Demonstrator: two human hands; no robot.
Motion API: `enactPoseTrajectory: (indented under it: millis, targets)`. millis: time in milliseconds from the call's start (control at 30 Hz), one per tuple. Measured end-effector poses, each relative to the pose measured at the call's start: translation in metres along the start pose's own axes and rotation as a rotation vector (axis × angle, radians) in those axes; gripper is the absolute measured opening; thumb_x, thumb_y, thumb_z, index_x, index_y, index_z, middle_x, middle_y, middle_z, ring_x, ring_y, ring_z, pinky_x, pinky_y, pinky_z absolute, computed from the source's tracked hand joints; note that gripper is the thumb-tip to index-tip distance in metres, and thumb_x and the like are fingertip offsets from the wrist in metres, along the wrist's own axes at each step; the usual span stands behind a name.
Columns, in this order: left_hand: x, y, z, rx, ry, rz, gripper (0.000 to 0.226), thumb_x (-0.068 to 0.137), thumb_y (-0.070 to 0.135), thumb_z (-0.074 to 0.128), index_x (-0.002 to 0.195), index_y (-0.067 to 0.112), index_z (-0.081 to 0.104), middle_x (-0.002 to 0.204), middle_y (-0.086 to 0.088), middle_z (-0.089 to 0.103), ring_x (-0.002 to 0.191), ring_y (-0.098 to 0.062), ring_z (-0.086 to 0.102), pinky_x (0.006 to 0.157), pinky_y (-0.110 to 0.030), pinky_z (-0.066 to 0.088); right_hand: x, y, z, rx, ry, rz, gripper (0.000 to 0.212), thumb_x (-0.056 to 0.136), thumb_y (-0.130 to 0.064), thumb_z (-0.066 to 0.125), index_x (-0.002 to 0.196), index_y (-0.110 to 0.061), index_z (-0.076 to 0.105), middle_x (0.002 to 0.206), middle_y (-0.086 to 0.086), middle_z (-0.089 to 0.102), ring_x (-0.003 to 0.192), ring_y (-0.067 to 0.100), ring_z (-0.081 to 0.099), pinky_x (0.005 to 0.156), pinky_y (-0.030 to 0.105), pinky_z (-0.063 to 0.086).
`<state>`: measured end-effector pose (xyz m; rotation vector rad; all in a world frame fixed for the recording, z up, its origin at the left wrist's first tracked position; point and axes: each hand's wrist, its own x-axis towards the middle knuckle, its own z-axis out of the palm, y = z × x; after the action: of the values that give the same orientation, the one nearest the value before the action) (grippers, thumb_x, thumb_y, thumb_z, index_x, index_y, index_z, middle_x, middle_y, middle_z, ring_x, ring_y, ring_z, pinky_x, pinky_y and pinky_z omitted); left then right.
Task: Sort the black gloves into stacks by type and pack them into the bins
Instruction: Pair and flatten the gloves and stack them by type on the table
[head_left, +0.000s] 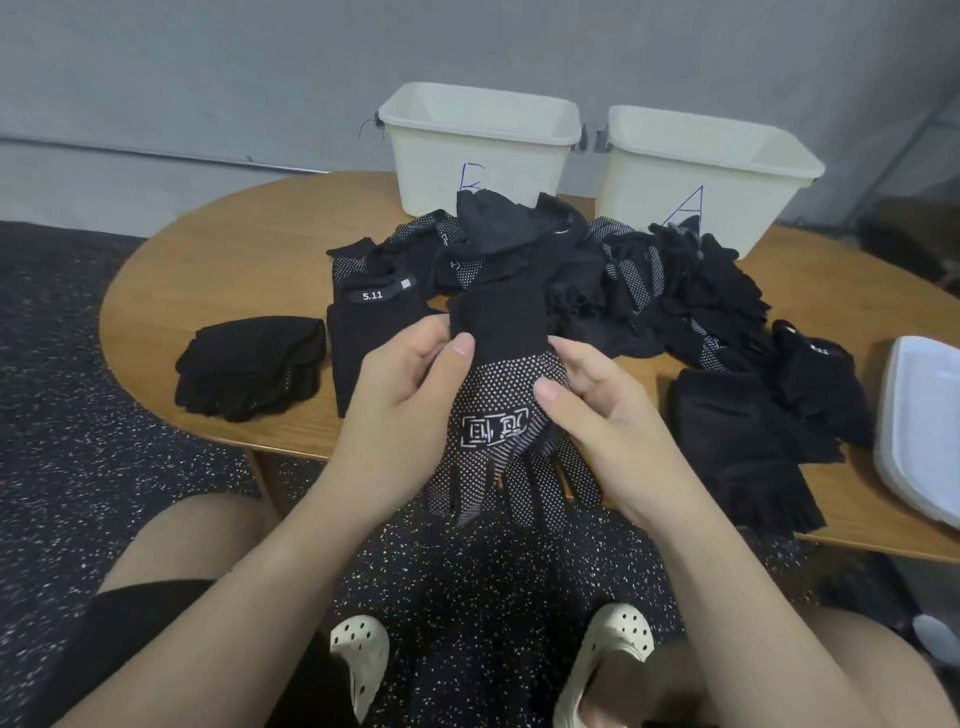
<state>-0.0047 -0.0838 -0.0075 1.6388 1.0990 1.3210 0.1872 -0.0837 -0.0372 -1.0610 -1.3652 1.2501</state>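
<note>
A: Status of both grips?
B: Left hand and right hand both clasped on one dotted glove, held up over the near edge of the surface. Left thumb pressed on the plain black cuff, right thumb on the dotted palm. Cuff pointing away, fingers hanging down past the near edge. White printed mark visible on the palm, not legible.

A: Location of the remaining stock?
B: Unsorted pile of black gloves heaped mid-surface, just in front of the bins. Small stack of plain knit gloves near the left edge, set apart from the pile. Glove marked 5.11 just right of that stack, partly behind the left hand. Fingerless gloves stacked toward the near right edge, finger ends reaching the edge.

A: Bins?
B: Two cream bins along the far edge, upright. Left bin lettered in blue, letter partly hidden by the pile. Right bin lettered A. Insides not visible from this angle.

A: Anything else on the surface?
B: White lid flat at the right edge, cut off by the frame.
</note>
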Motion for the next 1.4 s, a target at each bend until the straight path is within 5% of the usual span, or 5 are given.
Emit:
enactPoseTrajectory:
  millis: [333, 500, 667, 1167, 1400]
  targets:
    - [0.003, -0.015, 0.001, -0.075, -0.138, -0.18, 0.011, 0.1, 0.015, 0.066, 0.103, 0.016, 0.076, 0.096, 0.0, 0.08, 0.091, -0.018, 0.076, 0.078, -0.041, 0.06, -0.007, -0.016, -0.005, 0.074, -0.028, 0.066, 0.014, 0.091, -0.025, 0.066, 0.08, -0.025, 0.073, 0.089, 0.007, 0.075, 0.084, 0.019, 0.071, 0.079, 0.037, 0.057]
    - [0.009, -0.023, 0.006, 0.095, -0.07, -0.251, 0.047, 0.095, 0.031, 0.073, 0.057, 0.02, 0.047, 0.054, 0.002, 0.051, 0.052, -0.015, 0.045, 0.052, -0.03, 0.04, -0.008, -0.012, -0.013, 0.044, 0.018, 0.151, 0.028, 0.099, -0.018, 0.063, 0.112, 0.006, 0.064, 0.109, 0.03, 0.071, 0.105, 0.06, 0.06, 0.09, 0.074, 0.046]
    - [0.023, -0.034, 0.012, 0.327, -0.064, -0.21, 0.053, 0.093, 0.032, 0.074, 0.06, 0.015, 0.036, 0.042, 0.011, 0.034, 0.046, -0.007, 0.03, 0.05, -0.019, 0.034, 0.002, -0.002, -0.023, -0.156, 0.044, 0.162, 0.019, 0.101, -0.016, 0.062, 0.104, 0.003, 0.063, 0.075, 0.009, 0.072, 0.058, 0.023, 0.064, 0.05, 0.032, 0.053]
    - [0.05, -0.047, 0.018, 0.529, 0.022, -0.201, 0.023, 0.087, 0.034, 0.083, 0.079, 0.015, 0.071, 0.06, 0.005, 0.07, 0.051, -0.005, 0.063, 0.077, -0.032, 0.06, 0.021, 0.019, -0.032, -0.652, 0.276, 0.062, 0.011, 0.095, -0.025, 0.073, 0.085, -0.02, 0.071, 0.071, -0.013, 0.074, 0.071, 0.004, 0.069, 0.065, 0.017, 0.051]
    - [0.044, -0.052, 0.018, 0.54, 0.025, -0.183, 0.018, 0.087, 0.028, 0.082, 0.101, 0.02, 0.073, 0.078, 0.012, 0.072, 0.067, -0.005, 0.065, 0.077, -0.039, 0.062, 0.019, 0.027, -0.033, -0.933, 0.305, 0.04, 0.015, 0.089, -0.04, 0.076, 0.084, -0.035, 0.063, 0.076, -0.02, 0.064, 0.074, 0.003, 0.061, 0.073, 0.035, 0.058]
